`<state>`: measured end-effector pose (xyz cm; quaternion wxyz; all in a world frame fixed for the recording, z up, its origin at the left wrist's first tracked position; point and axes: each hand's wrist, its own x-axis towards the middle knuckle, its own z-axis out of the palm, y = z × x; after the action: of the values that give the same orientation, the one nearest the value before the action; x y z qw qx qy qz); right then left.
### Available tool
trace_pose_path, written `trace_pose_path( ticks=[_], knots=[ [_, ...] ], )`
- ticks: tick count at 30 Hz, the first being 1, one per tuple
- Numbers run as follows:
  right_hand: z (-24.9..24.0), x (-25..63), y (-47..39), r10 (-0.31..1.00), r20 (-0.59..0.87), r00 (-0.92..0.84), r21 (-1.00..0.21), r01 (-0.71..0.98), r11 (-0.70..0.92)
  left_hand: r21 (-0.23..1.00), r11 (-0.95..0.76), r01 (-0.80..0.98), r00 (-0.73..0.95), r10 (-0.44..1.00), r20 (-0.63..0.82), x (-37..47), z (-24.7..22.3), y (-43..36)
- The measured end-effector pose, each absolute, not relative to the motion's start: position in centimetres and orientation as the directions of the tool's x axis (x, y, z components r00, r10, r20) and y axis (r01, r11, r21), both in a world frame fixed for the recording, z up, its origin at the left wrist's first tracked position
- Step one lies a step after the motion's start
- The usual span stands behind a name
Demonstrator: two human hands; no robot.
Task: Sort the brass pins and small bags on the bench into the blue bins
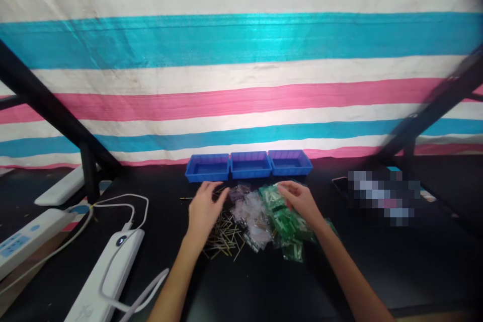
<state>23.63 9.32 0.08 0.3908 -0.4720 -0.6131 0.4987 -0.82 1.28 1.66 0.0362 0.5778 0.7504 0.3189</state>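
Observation:
My left hand (pixel 206 210) hovers at the upper left of a pile of thin metallic sticks (pixel 225 238), thumb and fingers apart, with nothing visible in it. A few sticks lie partly hidden behind it. Beside them is a heap of small clear plastic bags (pixel 257 219). Green plastic bags (pixel 286 225) are heaped to the right of those. My right hand (pixel 303 202) is at the top of the green heap, its fingers curled and the thumb and forefinger closed at the edge of a green bag (pixel 268 195).
Three blue trays (pixel 250 172) stand in a row at the back of the black table (pixel 234 292). White power strips (pixel 109 274) and cables lie on the left. A phone-like object (pixel 340 184) and a blurred patch are at right. Dark slanted bars flank a striped sheet (pixel 241 40).

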Motion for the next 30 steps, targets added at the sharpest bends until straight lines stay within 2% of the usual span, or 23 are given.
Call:
trace_pose_path(
  ticks=[2, 4, 8, 10, 16, 25, 30],
  knots=[
    [0.4, 24.3, 10.4, 0.98, -0.028, -0.195, -0.984, 0.18, 0.008, 0.351, 0.319, 0.88, -0.438, 0.83, 0.344, -3.3, 1.5, 1.2],
    [0.9, 24.7, 11.5, 0.993, -0.016, -0.119, -0.989, 0.149, 0.002, 0.249, 0.466, 0.849, -0.525, 0.794, 0.305, -5.4, 1.2, 0.9],
    [1.0, 24.8, 13.8, 0.993, 0.103, 0.054, -0.994, 0.048, 0.101, 0.201, 0.634, 0.747, -0.665, 0.72, 0.199, -7.8, 0.5, 0.4],
    [0.3, 24.8, 14.6, 0.979, 0.165, 0.121, -0.984, 0.086, 0.155, 0.203, 0.652, 0.731, -0.681, 0.718, 0.147, -8.2, 0.3, 0.4],
    [-2.4, 25.2, 14.6, 0.986, 0.163, 0.039, -0.977, 0.148, 0.156, 0.227, 0.577, 0.785, -0.609, 0.784, 0.115, -8.4, -0.6, 1.0],
    [-2.1, 26.2, 14.0, 0.974, 0.227, 0.022, -0.937, 0.279, 0.212, 0.365, 0.365, 0.857, -0.404, 0.914, 0.035, -6.8, 0.1, 1.2],
    [-1.6, 25.8, 13.3, 0.962, 0.273, 0.008, -0.893, 0.375, 0.25, 0.403, 0.233, 0.885, -0.339, 0.916, 0.216, -4.4, -0.4, 1.8]
  ],
)
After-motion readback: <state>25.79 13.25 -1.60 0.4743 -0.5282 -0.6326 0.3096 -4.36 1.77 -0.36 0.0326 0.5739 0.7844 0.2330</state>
